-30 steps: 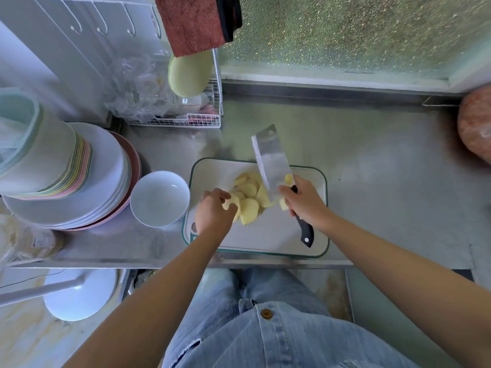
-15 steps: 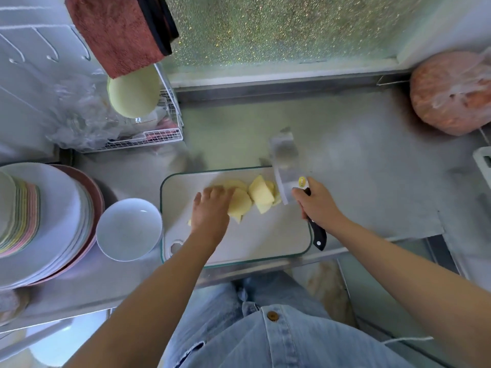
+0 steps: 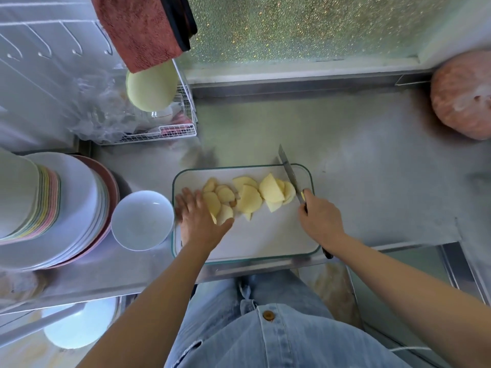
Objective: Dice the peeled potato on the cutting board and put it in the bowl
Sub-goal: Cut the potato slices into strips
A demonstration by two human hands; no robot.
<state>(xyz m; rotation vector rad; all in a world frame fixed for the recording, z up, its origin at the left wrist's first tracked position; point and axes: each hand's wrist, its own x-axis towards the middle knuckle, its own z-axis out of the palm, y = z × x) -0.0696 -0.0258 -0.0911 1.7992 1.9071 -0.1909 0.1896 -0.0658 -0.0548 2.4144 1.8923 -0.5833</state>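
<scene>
Several yellow potato slices point(image 3: 249, 197) lie spread across the white cutting board point(image 3: 265, 237) with its green rim. My left hand point(image 3: 198, 217) rests flat with straight fingers on the leftmost slices. My right hand point(image 3: 320, 221) grips the black handle of a cleaver point(image 3: 288, 170), whose blade stands on edge just right of the slices. A small bit of potato sticks to the blade near my thumb. The white bowl point(image 3: 142, 220) stands empty just left of the board.
A tall stack of plates point(image 3: 53, 208) fills the counter at left. Behind it is a wire rack point(image 3: 159, 128) with dishes and plastic, and a red cloth point(image 3: 143, 30) hangs above. A pink bag point(image 3: 462, 96) sits at far right. The counter edge runs just below the board.
The slices have been spread leftward across the board and my left hand has flattened over them. The cleaver has turned from tilted flat to standing on edge at the right of the slices.
</scene>
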